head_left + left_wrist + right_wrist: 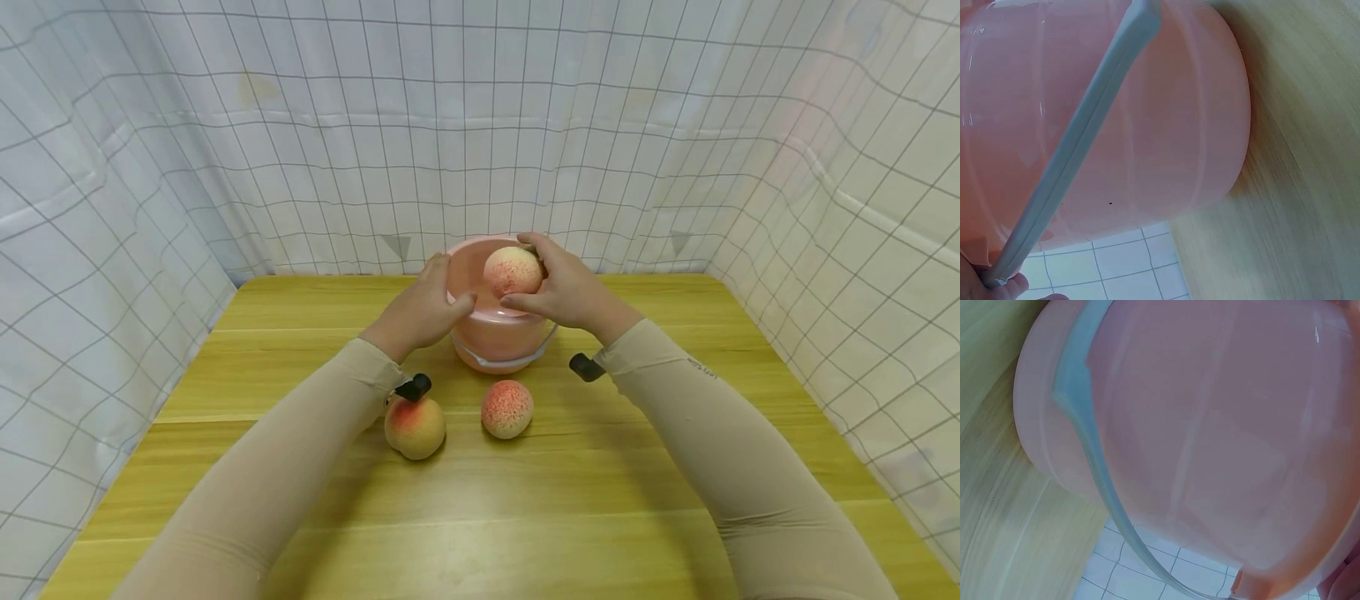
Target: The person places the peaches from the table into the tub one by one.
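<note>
A person's right hand (572, 292) holds a peach (513, 272) over the open mouth of a pink bucket (495, 332), fingers and thumb curled round the fruit from the right side, at the far middle of a yellow wooden table (645, 517). The left hand (422, 310) grips the bucket's left rim, thumb hooked over the edge and fingers wrapped round the outside wall. The bucket stands upright, its pale grey handle (501, 362) folded down against the near wall; both wrist views show that handle lying across the pink wall, with the table just beneath. 2 more peaches lie on the table in front of the bucket: a yellower one (415, 427) beside the left forearm, and a redder, speckled one (507, 408) just to its right, near each other but not touching. Both arms wear beige sleeves (720, 450), each with a small black device (586, 367) at the wrist. A white cloth with a grey grid (480, 125) hangs round the table on 3 sides.
</note>
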A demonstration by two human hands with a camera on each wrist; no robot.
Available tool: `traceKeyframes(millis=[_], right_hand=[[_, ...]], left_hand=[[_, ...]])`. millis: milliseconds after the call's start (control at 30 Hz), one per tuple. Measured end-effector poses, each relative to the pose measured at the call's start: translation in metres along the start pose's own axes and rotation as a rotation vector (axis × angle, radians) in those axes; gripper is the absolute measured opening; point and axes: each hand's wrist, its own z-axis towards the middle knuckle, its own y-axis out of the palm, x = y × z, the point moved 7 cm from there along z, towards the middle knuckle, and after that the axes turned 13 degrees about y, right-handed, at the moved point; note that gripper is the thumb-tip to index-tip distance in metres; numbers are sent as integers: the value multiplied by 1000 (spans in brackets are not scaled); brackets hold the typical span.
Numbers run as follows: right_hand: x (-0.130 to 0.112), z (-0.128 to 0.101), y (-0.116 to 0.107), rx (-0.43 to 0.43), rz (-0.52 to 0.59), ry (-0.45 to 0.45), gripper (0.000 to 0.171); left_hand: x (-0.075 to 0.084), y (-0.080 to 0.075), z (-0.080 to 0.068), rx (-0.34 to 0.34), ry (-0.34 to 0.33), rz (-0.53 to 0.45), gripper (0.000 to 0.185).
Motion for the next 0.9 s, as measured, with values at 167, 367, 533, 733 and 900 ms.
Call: traceKeyframes(millis=[167,367,533,733,900], right_hand=[[2,-2,-1,-9,30,35,91],[1,-2,-6,47,14,14,85],[3,-2,-8,48,5,4,84],[2,-4,-11,54,-27,10,84],[3,-4,-13,63,-49,4,81]], left_hand=[[1,1,-1,1,2,-14,94],[3,-1,-2,17,11,-29,92],[3,-1,-1,30,26,-32,90],[2,0,1,34,33,-38,89],[0,1,0,15,9,-24,93]])
